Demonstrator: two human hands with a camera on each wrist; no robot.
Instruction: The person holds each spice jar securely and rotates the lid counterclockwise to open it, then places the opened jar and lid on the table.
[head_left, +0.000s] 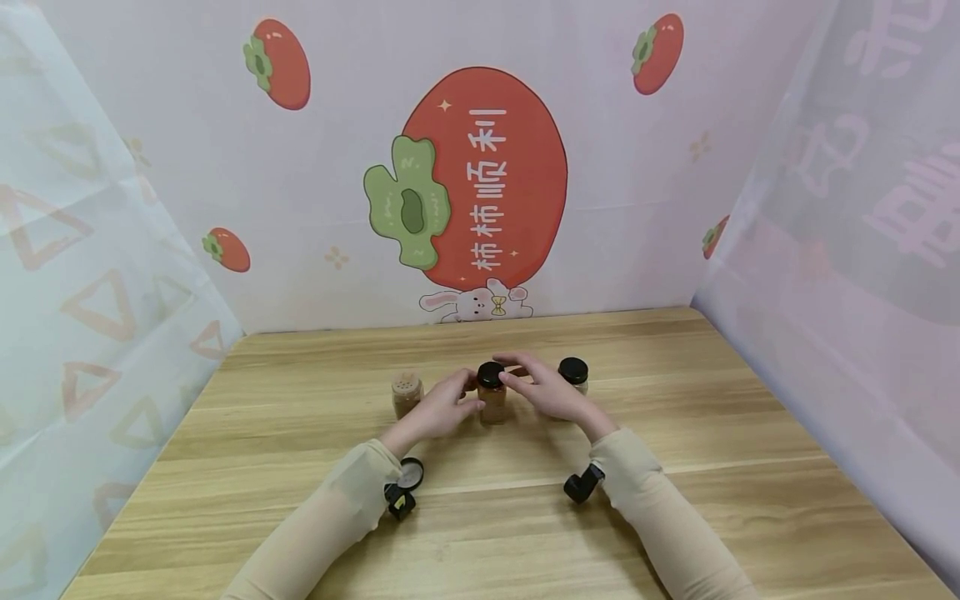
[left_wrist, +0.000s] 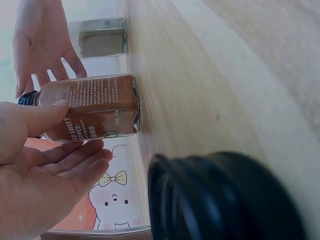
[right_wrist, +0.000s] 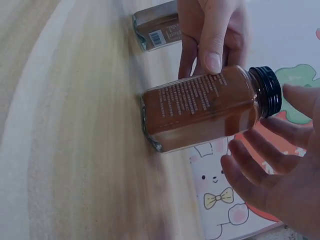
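Note:
A glass spice jar (head_left: 492, 404) of red-brown powder stands upright on the wooden table, its black lid (right_wrist: 270, 92) on. Printed text on its side includes "SWEET PEPPER". My left hand (head_left: 447, 406) holds the jar's body from the left, thumb (left_wrist: 47, 117) on the near face, other fingers partly behind it. On the right, my right hand (head_left: 551, 390) is held around the lid with fingers (right_wrist: 272, 155) spread and gently bent; thumb and fingertips are close to the lid, and firm contact cannot be made out.
Left of my left hand stands a jar with a holed shaker top (head_left: 407, 390) and brownish contents. Behind my right hand is another black-lidded jar (head_left: 573, 372). Black wrist-worn devices (head_left: 583, 483) hang under both forearms. A printed cloth backdrop (head_left: 337, 167) encloses the table's back and sides.

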